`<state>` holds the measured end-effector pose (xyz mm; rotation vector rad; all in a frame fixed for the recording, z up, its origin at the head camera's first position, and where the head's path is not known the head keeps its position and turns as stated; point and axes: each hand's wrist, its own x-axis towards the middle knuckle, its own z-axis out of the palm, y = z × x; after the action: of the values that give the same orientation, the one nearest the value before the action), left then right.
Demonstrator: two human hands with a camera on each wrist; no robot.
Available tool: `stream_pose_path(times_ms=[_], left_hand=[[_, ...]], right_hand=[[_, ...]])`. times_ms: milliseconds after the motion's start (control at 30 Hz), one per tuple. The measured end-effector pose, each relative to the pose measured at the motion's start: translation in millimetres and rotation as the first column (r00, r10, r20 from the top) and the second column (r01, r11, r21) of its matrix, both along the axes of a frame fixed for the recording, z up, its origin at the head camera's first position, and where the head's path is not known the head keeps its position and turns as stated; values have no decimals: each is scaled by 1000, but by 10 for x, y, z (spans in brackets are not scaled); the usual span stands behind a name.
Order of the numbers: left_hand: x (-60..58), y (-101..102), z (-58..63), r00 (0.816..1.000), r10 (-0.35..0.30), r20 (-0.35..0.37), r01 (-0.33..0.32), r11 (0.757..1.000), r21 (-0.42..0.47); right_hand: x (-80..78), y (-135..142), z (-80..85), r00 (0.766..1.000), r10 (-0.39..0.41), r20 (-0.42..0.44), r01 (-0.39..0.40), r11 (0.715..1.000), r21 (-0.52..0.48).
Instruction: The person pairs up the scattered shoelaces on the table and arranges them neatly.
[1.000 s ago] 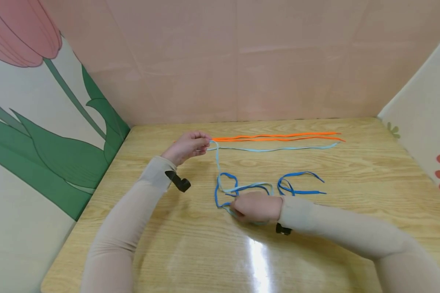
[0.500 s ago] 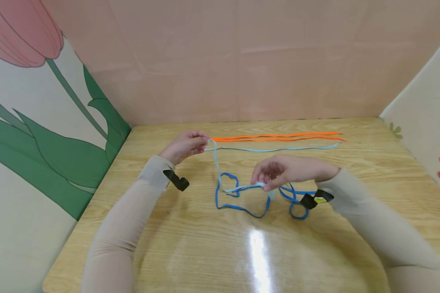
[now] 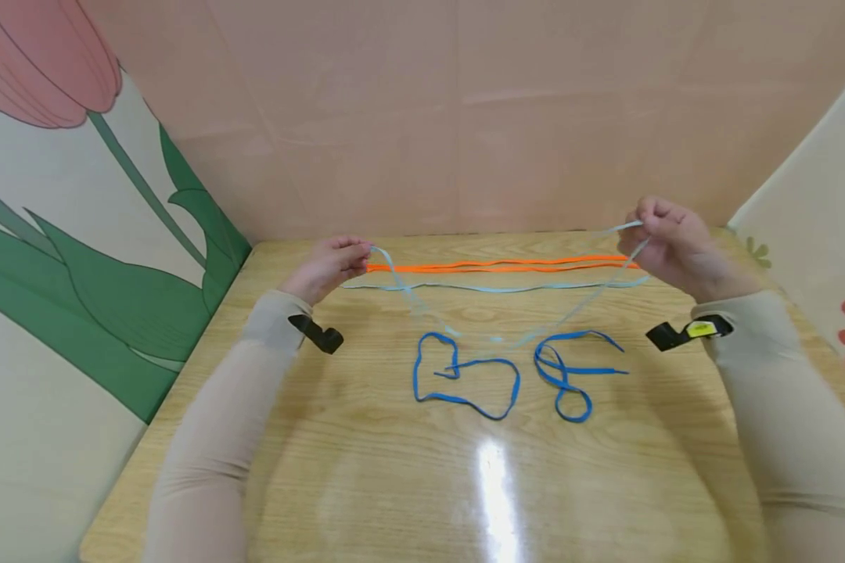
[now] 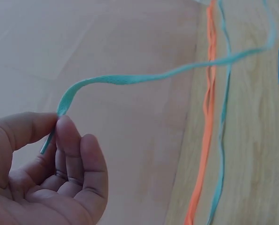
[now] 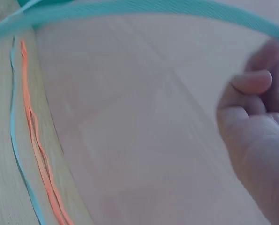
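With the wide-looped blue lace (image 3: 445, 397) as the clock's centre and twelve at the far edge of the wooden worktop (image 3: 366, 485), the person's left hand (image 3: 327, 270) is at ten o'clock, its thumb and fingertip pinching a pale turquoise lace (image 4: 125, 79) close to one end, the tip poking out past the pinch. The right hand (image 3: 686, 246), at two o'clock, has its fingers curled on the same lace, a short blurred length jutting towards nine. Between the hands it sags in a blurred curve; whether its lowest part touches anything cannot be told. Orange strands (image 3: 422, 269) run side by side around twelve to one, a second turquoise lace (image 3: 514, 290) along their six o'clock side. Another blue lace (image 3: 591, 371) lies at three.
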<state>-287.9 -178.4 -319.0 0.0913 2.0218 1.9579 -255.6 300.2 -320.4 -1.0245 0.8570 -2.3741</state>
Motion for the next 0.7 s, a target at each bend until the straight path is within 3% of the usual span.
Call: stream_pose_path(times_ms=[100,200,333,433,533,700], left_hand=[[-43,-99,44,995,97,-10,-96,991,97],[-93,-207,43,982,189,-19,-182,967,179],[-152,-351,-19,957,289,-13,-278,932,233],[-189,-430,-96,937,351,-8,-340,913,227],[-222,-476,-186,913,408,-6,-398,894,207],[-253,-531,-312,901,433,-10,-427,892,151]], right_hand=[[-48,214,-24,975,-122,184,152,975,-164],[-95,446,-50,900,-248,358,340,914,-221],[-147,762,-134,778,-365,512,482,869,-113],[-160,980,-256,715,-431,551,515,857,2],[-160,1165,-387,686,-468,557,515,853,82],[-153,1370,-559,699,-495,516,458,864,209]])
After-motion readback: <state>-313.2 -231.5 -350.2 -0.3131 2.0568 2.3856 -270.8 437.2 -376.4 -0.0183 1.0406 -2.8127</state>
